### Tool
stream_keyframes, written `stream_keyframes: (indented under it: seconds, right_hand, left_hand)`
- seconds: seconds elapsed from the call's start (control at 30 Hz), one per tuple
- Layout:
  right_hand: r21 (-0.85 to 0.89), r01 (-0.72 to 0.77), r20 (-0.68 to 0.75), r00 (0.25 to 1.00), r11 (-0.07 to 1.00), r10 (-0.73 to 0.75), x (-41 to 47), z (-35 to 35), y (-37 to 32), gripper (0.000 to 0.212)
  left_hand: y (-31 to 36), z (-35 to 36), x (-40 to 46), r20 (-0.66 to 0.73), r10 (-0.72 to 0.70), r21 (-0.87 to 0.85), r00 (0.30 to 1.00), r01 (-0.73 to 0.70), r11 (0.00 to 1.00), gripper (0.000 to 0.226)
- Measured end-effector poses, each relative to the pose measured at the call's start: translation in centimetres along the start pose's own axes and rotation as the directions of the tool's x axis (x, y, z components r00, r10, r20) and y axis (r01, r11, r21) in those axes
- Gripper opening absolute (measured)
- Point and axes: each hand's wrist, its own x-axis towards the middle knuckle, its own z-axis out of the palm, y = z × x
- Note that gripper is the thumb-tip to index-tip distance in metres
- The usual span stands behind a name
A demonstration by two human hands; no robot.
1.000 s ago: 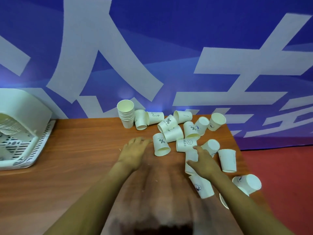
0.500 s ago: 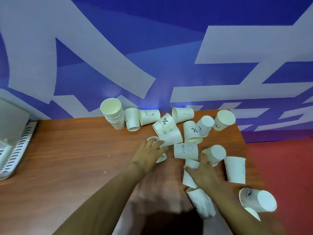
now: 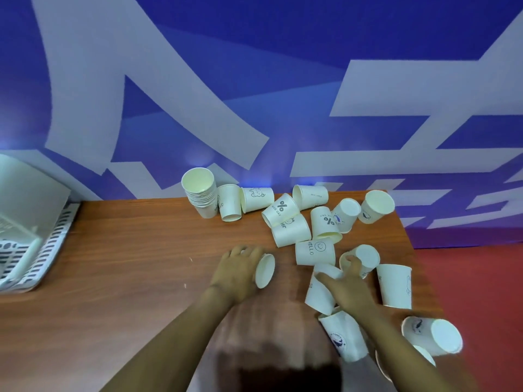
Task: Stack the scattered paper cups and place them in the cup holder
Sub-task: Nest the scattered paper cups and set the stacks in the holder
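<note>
The paper cups lie scattered on the right half of the wooden table [image 3: 127, 278], most of them on their sides. The left hand [image 3: 237, 274] grips one cup [image 3: 265, 271] that lies on its side, its open mouth turned to the right; the fingers are curled over its body. The right hand [image 3: 349, 284] reaches into the pile: its fingers spread over a lying cup [image 3: 319, 292], and the fingertips touch another small cup [image 3: 363, 257] just behind. I cannot tell whether this hand really holds either of them.

Near the wall stands a stack of cups [image 3: 199, 192], upright, mouth up — beside it one cup stands upside down [image 3: 229, 202]. More cups lie to the right of it, one with a "HELLO" print [image 3: 314, 252], two with a "%" sign. At the right edge of the table one cup stands upside down [image 3: 394, 285], and another cup [image 3: 433, 335] lies at the corner.

A white plastic rack [image 3: 31, 236] stands at the far left of the table, well apart from the cups. Behind the table there is a blue wall with big white letters [image 3: 254, 80]; right of the table the floor is red [image 3: 481, 292].
</note>
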Motion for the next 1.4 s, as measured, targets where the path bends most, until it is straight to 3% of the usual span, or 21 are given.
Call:
stream_keyframes:
  seconds: [0.07,0.17,0.33,0.6,0.73,0.97,1.27,1.4]
  right_hand:
    - [0.005,0.027,-0.026,0.999,1.0,-0.027,-0.9,-0.7,-0.2,0.082]
    - [0.033,0.106,-0.034,0.994,0.994,-0.104,-2.8,-1.3,-1.1,0.081]
    - [0.034,0.234,0.002,0.972,0.972,-0.234,-5.7,-0.7,-3.3,0.07]
    - [-0.13,0.443,0.157,0.893,0.887,-0.423,-9.3,4.0,-6.8,0.082]
    - [-0.15,0.49,0.165,0.869,0.859,-0.467,-12.1,5.5,-6.7,0.068]
    - [-0.257,0.489,0.01,0.864,0.833,-0.504,-16.6,8.0,-9.6,0.076]
    - [-0.192,0.556,0.051,0.829,0.809,-0.557,-24.1,22.2,-14.4,0.056]
    - [-0.206,0.545,0.085,0.837,0.812,-0.541,-25.2,25.2,-15.5,0.055]
  left_hand:
    - [-0.1,-1.2,-1.9,-0.055,-0.108,-0.209,0.993,0.095,0.973,0.054]
    - [-0.2,-3.0,-4.7,-0.12,-0.217,-0.449,0.969,0.142,0.882,0.074]
    - [-0.1,-5.6,-10.2,-0.262,-0.334,-0.604,0.905,0.116,0.788,0.079]
    - [-2.2,-6.2,-18.9,-0.357,-0.483,-0.604,0.8,0.197,0.773,0.083]
    - [-3.7,-7.1,-20.6,-0.344,-0.457,-0.593,0.82,0.188,0.783,0.081]
    - [-8.3,-8.6,-21.9,-0.368,-0.289,-0.583,0.884,0.022,0.812,0.075]
    - [-23.0,-9.4,-29.9,-0.347,-0.36,-0.639,0.866,0.063,0.767,0.062]
    - [-26.6,-9.9,-31.6,-0.333,-0.375,-0.65,0.865,0.077,0.756,0.061]
